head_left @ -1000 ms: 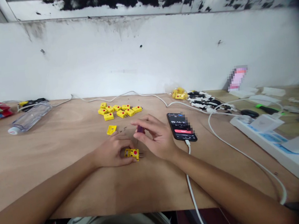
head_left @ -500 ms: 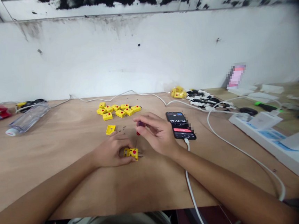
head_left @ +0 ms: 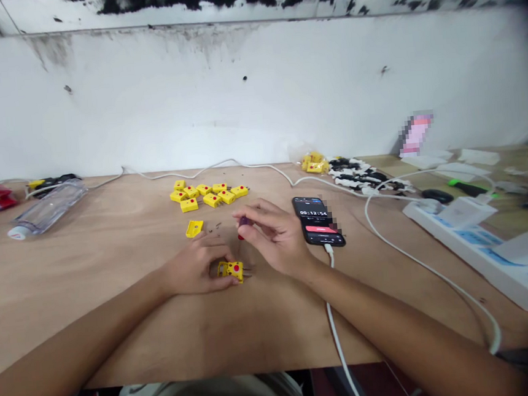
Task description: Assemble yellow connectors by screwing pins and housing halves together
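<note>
Yellow open plug (head_left: pixel 230 271) lies on worktop (head_left: pixel 125 247), fingers of left hand (head_left: pixel 200 264) clamped on its sides, likely so it can't wiggle. Fingers of right hand (head_left: pixel 276 237) pinched round purple screwdriver (head_left: pixel 244 222), maybe so thin end points down at plug (tip too small to see). Loose yellow cover (head_left: pixel 194 229) near left hand, probably for easy reach. More yellow plugs (head_left: pixel 211 199) farther back, perhaps out of way.

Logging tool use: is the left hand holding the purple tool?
No, the right hand holds the purple tool; the left hand holds a yellow connector.
</note>
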`<state>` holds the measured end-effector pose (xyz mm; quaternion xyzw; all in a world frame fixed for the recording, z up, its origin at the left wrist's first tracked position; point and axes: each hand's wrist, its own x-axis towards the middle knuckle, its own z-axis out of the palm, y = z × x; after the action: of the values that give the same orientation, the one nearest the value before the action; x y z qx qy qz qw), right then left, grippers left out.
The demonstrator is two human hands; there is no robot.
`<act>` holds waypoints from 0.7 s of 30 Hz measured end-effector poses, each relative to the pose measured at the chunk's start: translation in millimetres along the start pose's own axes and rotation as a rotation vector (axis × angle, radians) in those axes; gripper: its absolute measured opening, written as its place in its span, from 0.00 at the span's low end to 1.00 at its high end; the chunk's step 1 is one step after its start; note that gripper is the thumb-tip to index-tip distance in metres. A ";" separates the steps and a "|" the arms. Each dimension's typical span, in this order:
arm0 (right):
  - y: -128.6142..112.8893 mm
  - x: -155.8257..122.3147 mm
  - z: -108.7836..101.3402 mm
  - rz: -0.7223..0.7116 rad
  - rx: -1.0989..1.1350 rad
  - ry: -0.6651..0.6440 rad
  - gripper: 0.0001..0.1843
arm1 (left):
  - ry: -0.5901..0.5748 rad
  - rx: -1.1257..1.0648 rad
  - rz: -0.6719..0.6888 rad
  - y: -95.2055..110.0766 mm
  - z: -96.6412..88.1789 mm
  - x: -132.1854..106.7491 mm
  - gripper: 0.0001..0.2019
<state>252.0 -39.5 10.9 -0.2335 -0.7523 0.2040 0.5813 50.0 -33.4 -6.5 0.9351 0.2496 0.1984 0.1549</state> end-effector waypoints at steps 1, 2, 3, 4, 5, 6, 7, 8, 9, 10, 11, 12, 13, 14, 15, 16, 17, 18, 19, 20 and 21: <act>-0.3 0.4 -2.0 0.008 0.020 -0.061 0.14 | 0.001 -0.004 0.002 0.2 -0.1 0.1 0.09; -0.6 1.2 -3.9 0.025 0.040 -0.109 0.15 | 0.003 -0.005 0.002 0.2 0.0 0.2 0.09; -0.9 2.0 -5.3 0.041 0.053 -0.134 0.16 | 0.004 -0.005 0.001 0.1 0.3 0.2 0.09; -1.1 2.8 -5.9 0.052 0.055 -0.130 0.15 | 0.006 -0.005 0.001 -0.2 0.7 0.2 0.09; -1.1 3.4 -5.5 0.056 0.045 -0.102 0.13 | 0.011 -0.007 0.001 -0.6 1.2 0.0 0.09; -1.0 3.7 -4.2 0.058 0.023 -0.057 0.11 | 0.017 -0.010 0.003 -1.1 1.7 -0.2 0.10; -0.6 3.7 -2.1 0.057 -0.010 -0.003 0.10 | 0.022 -0.012 0.006 -1.6 2.1 -0.5 0.10; 0.0 3.2 0.2 0.055 -0.048 0.051 0.09 | 0.025 -0.011 0.009 -2.0 2.4 -0.8 0.10; 0.8 2.6 2.6 0.056 -0.082 0.103 0.08 | 0.025 -0.006 0.012 -2.3 2.6 -1.0 0.10; 1.7 1.8 4.4 0.057 -0.107 0.147 0.08 | 0.021 0.002 0.013 -2.5 2.5 -1.1 0.10; 2.6 1.0 5.5 0.056 -0.121 0.174 0.08 | 0.015 0.011 0.016 -2.4 2.3 -1.2 0.09; 3.4 0.4 5.7 0.050 -0.122 0.182 0.08 | 0.011 0.019 0.019 -2.2 1.9 -1.1 0.09; 3.9 0.1 4.9 0.041 -0.109 0.168 0.08 | 0.009 0.026 0.021 -1.8 1.5 -0.9 0.09; 4.2 0.2 3.3 0.031 -0.087 0.135 0.09 | 0.009 0.032 0.020 -1.3 1.1 -0.6 0.10; 4.2 0.5 1.2 0.025 -0.060 0.083 0.10 | 0.011 0.038 0.017 -0.8 0.8 -0.3 0.10; 4.0 1.1 -0.9 0.028 -0.026 0.022 0.11 | 0.013 0.043 0.015 -0.4 0.6 -0.1 0.10; 3.7 1.7 -2.8 0.044 0.014 -0.037 0.13 | 0.015 0.044 0.014 -0.2 0.5 0.1 0.10; 3.4 2.4 -4.2 0.073 0.056 -0.080 0.14 | 0.015 0.040 0.011 -0.1 0.6 0.2 0.10; 3.0 2.9 -4.8 0.109 0.094 -0.104 0.14 | 0.014 0.033 0.010 -0.2 0.8 0.2 0.10; 2.7 3.3 -4.5 0.142 0.116 -0.107 0.14 | 0.013 0.025 0.009 -0.5 1.2 0.0 0.10; 2.4 3.5 -3.4 0.162 0.117 -0.089 0.13 | 0.013 0.019 0.008 -1.0 1.6 -0.2 0.10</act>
<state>254.8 -35.4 13.2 -0.2499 -0.7427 0.3043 0.5416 50.2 -33.0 -8.3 0.9361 0.2489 0.2027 0.1437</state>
